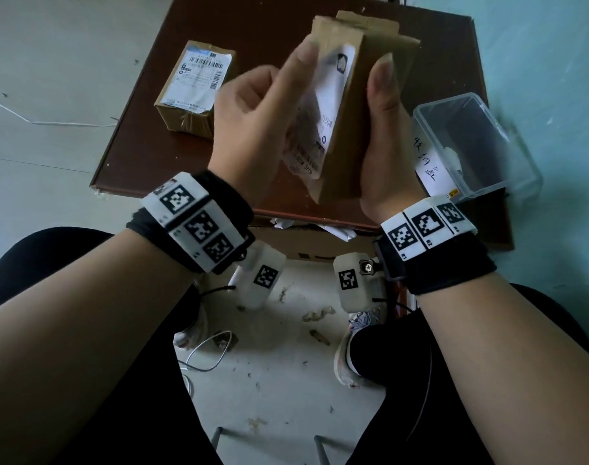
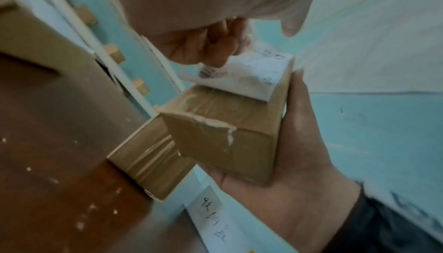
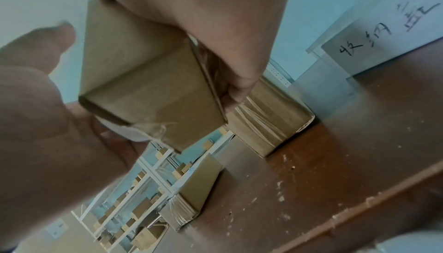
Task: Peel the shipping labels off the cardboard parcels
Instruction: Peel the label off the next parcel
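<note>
A: Head view: the right hand (image 1: pixel 383 156) grips a cardboard parcel (image 1: pixel 360 129), held up over the brown table (image 1: pixel 125 156).

B: And the left hand (image 1: pixel 252 129)?

A: It pinches the shipping label (image 1: pixel 333 92), part of it lifted off the parcel's face (the print is blurred).

B: Any other parcels?

A: A second parcel (image 1: pixel 194 90) lies on the table to the left, label (image 1: pixel 199 80) on top. A clear plastic box (image 1: pixel 507 156) sits just beside the right hand.
</note>
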Tool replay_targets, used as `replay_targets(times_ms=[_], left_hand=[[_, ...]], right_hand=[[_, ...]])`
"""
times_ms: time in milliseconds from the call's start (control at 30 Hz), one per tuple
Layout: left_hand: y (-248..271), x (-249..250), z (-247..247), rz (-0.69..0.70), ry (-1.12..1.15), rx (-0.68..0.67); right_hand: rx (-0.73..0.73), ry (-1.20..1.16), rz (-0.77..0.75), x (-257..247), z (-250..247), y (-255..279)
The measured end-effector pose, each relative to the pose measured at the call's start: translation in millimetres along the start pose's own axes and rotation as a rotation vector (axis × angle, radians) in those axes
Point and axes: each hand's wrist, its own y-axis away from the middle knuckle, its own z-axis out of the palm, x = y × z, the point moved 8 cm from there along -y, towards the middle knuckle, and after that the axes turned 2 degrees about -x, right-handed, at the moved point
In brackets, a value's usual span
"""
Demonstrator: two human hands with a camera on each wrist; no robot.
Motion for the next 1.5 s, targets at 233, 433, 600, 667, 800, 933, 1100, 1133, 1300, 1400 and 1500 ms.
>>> replay_targets(times_ms=[233, 433, 600, 667, 800, 933, 1100, 1133, 1300, 1400, 1500], left_hand=[[-5.5, 16.3, -10.6, 0.474, -0.485, 0.115], [-9.5, 7.1, -4.8, 0.503, -0.537, 0.071], [-10.6, 3.6, -3.4, 0.483, -0.498, 0.069], [-11.3, 0.9, -3.0, 0.443, -0.470, 0.076], [-12.1, -0.9, -4.9, 0.403, -0.443, 0.069], [-11.0, 0.0, -3.1, 0.414, -0.422, 0.014], [-12.6, -1.1, -2.4, 0.414, -0.391, -0.027], [-12.8, -1.0, -2.2, 0.415, -0.388, -0.031], [-11.8, -0.2, -1.6, 0.423, -0.375, -0.021], [-12.4, 0.0, -2.2, 0.419, -0.375, -0.021], [-13.1, -0.4, -2.7, 0.412, -0.375, -0.023]], right_hand=[[-0.058, -0.121, 0.120, 6.0, 1.9, -3.3], [-0.141, -0.175, 0.244, 25.5, 3.6, -8.4], [-0.152, -0.200, 0.317, 37.1, -1.1, -11.8], [-0.141, -0.206, 0.335, 39.8, -4.2, -11.3], [-0.136, -0.231, 0.343, 42.2, -5.0, -11.2], [-0.150, -0.253, 0.327, 39.5, -3.0, -10.0], [-0.121, -0.280, 0.340, 35.5, -3.7, -7.5], [-0.121, -0.291, 0.346, 35.1, -3.1, -6.9], [-0.152, -0.309, 0.348, 34.2, 1.5, -6.6], [-0.161, -0.331, 0.358, 34.4, 3.5, -6.8], [-0.154, -0.320, 0.351, 30.7, 2.9, -6.1]])
